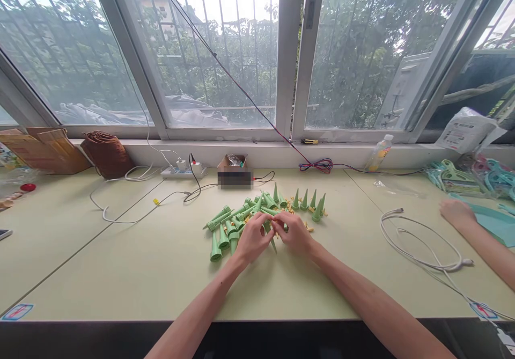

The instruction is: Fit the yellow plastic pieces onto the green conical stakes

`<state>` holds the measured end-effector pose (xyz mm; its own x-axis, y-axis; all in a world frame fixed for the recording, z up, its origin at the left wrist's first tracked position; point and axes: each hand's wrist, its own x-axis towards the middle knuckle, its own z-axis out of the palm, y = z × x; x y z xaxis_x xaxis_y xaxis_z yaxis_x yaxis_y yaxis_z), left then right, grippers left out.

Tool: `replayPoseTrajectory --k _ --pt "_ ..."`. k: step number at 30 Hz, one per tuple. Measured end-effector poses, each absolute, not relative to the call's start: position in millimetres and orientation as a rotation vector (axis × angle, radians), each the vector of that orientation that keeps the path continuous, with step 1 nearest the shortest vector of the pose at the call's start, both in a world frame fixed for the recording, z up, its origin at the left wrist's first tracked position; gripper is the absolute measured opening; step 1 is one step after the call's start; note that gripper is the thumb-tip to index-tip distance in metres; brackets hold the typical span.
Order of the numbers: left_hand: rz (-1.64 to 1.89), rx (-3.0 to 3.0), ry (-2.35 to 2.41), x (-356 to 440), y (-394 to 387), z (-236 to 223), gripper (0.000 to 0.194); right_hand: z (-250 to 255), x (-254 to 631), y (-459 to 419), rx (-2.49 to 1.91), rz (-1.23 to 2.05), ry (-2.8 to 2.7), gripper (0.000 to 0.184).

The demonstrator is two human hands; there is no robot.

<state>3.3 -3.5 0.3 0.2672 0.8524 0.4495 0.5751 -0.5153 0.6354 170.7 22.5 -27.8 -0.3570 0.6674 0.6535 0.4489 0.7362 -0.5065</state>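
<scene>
Over the middle of the table, my left hand (pixel 255 236) is closed around a green cone-shaped plastic spike (pixel 272 244), whose tip points down toward me. My right hand (pixel 294 232) meets it there, thumb and fingers pinched at the spike's upper end; what they grip is hidden. Beside and behind my left hand lies a heap of similar green spikes (pixel 223 237), some with open threaded ends. Small yellow plastic pieces (pixel 309 228) are scattered around the heap. To the right, several spikes (pixel 304 199) stand upright on the table, points up.
Behind the heap sits a small cardboard box (pixel 232 163), partly blurred. A power strip (pixel 184 171) with cables is left of it. A coiled white cable (pixel 422 241) lies at right, near another person's hand (pixel 457 212). A bottle (pixel 379 154) stands by the window sill.
</scene>
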Motion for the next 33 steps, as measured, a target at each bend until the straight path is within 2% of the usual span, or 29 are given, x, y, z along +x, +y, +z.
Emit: replayPoseTrajectory --k 33 --pt "1.085 2.190 1.308 2.6 -2.5 -1.3 0.014 -28.5 170.4 23.2 -0.845 0.319 -2.023 0.012"
